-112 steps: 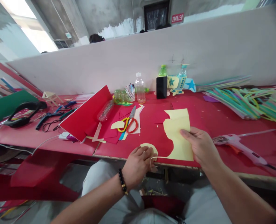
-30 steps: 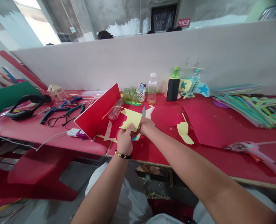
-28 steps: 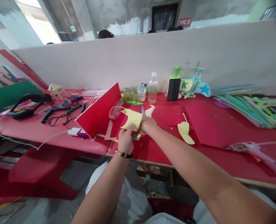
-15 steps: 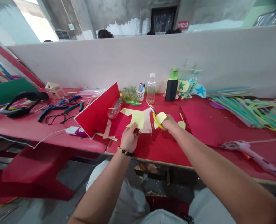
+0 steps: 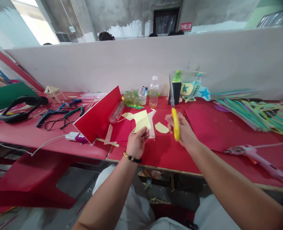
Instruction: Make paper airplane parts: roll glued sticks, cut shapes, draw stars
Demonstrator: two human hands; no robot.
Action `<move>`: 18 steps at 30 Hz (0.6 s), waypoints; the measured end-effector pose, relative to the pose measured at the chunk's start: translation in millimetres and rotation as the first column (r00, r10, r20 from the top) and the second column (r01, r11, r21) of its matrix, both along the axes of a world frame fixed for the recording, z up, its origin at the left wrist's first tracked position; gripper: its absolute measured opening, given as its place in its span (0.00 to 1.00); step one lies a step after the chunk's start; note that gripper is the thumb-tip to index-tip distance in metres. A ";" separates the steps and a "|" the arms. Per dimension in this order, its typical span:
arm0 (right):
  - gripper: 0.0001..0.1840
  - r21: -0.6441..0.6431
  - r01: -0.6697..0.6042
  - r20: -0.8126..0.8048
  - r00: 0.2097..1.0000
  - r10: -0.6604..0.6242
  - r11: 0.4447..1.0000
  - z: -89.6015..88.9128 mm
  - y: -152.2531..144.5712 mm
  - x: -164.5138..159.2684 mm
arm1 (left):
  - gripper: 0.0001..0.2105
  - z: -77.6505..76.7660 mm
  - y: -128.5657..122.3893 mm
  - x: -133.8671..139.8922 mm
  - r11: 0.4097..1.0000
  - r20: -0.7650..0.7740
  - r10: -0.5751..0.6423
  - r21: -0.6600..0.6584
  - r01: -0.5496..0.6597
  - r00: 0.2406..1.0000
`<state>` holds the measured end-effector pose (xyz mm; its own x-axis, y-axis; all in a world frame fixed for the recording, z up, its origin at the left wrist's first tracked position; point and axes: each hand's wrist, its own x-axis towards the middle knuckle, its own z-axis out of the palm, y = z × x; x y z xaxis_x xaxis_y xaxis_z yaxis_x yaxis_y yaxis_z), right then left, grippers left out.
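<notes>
Separately, the left hand (image 5: 136,143) pinches yellow paper (image 5: 141,120), the right hand (image 5: 185,130) grips scissors (image 5: 175,123).

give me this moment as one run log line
left hand: holds yellow paper | right hand: holds scissors, apart from paper | table: yellow scrap between hands, glue gun at right

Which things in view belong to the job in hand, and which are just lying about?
In use:
yellow-handled metal scissors, in the right hand
pale yellow cut paper, in the left hand

Apparently just lying about:
pink plastic glue gun
black over-ear headset
clear white-capped plastic bottle
</notes>
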<state>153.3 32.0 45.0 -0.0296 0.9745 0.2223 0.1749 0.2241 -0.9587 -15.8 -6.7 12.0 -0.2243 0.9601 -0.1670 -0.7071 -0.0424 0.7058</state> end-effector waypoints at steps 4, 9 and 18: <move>0.25 -0.198 -0.402 -0.310 0.891 0.332 0.894 -37.8 -77.3 34.7 | 0.14 15.3 -16.2 13.7 0.999 -0.013 -0.031 0.042 0.032 0.999; 0.31 -0.316 -0.461 -0.436 0.847 0.305 0.830 -89.8 -146.0 71.2 | 0.14 24.0 -35.1 38.7 0.987 -0.067 -0.123 0.097 0.130 0.990; 0.39 -0.354 -0.473 -0.378 0.862 0.339 0.807 -103.5 -162.9 94.9 | 0.15 11.6 -37.2 65.0 0.964 -0.140 -0.240 0.086 0.253 0.961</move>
